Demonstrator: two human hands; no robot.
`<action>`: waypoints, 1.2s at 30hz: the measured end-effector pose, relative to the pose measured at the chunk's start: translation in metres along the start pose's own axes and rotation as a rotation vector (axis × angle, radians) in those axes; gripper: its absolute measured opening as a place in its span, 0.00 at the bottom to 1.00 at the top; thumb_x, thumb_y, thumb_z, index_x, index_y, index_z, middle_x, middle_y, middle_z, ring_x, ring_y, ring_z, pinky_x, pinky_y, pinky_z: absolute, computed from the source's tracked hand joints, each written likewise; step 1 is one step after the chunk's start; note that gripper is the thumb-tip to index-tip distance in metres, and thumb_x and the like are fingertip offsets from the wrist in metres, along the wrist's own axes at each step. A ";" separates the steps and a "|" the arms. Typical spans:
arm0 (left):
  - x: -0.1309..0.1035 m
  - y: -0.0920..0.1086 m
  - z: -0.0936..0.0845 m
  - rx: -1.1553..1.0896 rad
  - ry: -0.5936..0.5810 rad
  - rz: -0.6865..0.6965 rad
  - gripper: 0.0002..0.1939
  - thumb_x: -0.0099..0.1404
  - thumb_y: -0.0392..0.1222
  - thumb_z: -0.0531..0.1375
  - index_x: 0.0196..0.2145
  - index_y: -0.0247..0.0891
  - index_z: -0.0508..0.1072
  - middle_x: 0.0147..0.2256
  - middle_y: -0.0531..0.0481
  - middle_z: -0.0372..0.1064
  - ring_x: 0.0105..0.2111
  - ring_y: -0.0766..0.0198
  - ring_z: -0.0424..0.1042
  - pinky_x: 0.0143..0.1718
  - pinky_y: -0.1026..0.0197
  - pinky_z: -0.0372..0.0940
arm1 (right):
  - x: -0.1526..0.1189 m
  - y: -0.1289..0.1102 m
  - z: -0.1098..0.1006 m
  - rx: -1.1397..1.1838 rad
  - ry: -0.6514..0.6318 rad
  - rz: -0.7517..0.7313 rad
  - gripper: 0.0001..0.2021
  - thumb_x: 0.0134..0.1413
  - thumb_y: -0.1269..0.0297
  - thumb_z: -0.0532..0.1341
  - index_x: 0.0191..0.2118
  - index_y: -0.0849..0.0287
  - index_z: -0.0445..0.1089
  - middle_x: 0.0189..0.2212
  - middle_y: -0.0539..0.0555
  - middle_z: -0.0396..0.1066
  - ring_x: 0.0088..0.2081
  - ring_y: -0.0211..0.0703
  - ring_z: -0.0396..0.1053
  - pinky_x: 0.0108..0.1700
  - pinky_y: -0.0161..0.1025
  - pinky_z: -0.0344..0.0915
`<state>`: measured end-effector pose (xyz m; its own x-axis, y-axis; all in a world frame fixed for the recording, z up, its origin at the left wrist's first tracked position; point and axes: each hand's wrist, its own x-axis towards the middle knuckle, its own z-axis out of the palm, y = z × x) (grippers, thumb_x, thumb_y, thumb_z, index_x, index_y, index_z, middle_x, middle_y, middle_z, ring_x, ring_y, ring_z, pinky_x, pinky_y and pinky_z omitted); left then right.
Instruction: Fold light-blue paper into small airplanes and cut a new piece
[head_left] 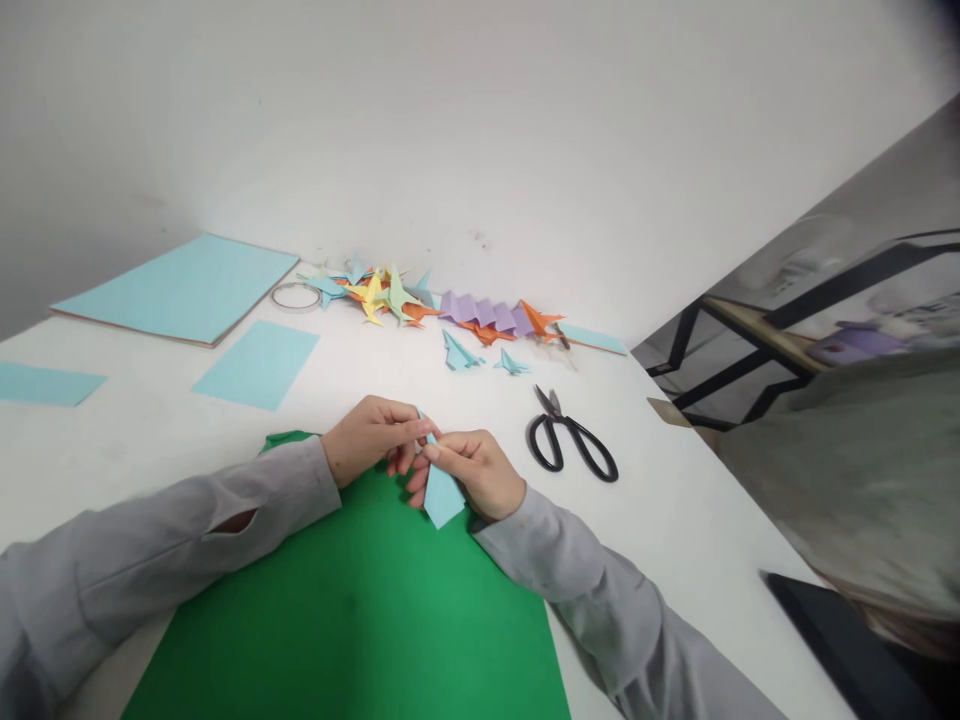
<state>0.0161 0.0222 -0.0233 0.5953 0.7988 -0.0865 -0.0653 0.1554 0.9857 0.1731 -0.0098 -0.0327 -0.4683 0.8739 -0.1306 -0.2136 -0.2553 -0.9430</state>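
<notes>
A narrow folded piece of light blue paper [444, 497] is between my hands, its wide pointed end hanging down and its thin tip up. My left hand [379, 438] pinches it near the thin tip. My right hand [480, 470] closes its thumb and fingers on the middle of the paper. Both hands are above a green sheet [360, 610]. Black-handled scissors [559, 430] lie partly open to the right. Two small blue folded figures [459, 352] rest beyond the hands.
Along the wall lie colourful folded paper figures [373, 292], a purple pleated strip [486, 312] and a roll of tape [295, 296]. Blue sheets [180, 285] are at the left. A dark flat object [832, 640] sits at the right edge, near a person's clothing [862, 470].
</notes>
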 end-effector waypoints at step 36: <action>-0.002 0.003 0.005 -0.035 0.044 0.011 0.13 0.51 0.44 0.62 0.18 0.31 0.70 0.13 0.54 0.63 0.14 0.72 0.61 0.15 0.69 0.56 | 0.000 0.002 0.002 -0.015 0.055 0.063 0.15 0.43 0.57 0.63 0.23 0.68 0.71 0.17 0.56 0.72 0.18 0.42 0.70 0.20 0.36 0.68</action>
<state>0.0190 0.0184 -0.0191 0.5583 0.8255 -0.0828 -0.0999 0.1660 0.9811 0.1714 -0.0108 -0.0336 -0.4329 0.8775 -0.2062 -0.1717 -0.3049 -0.9368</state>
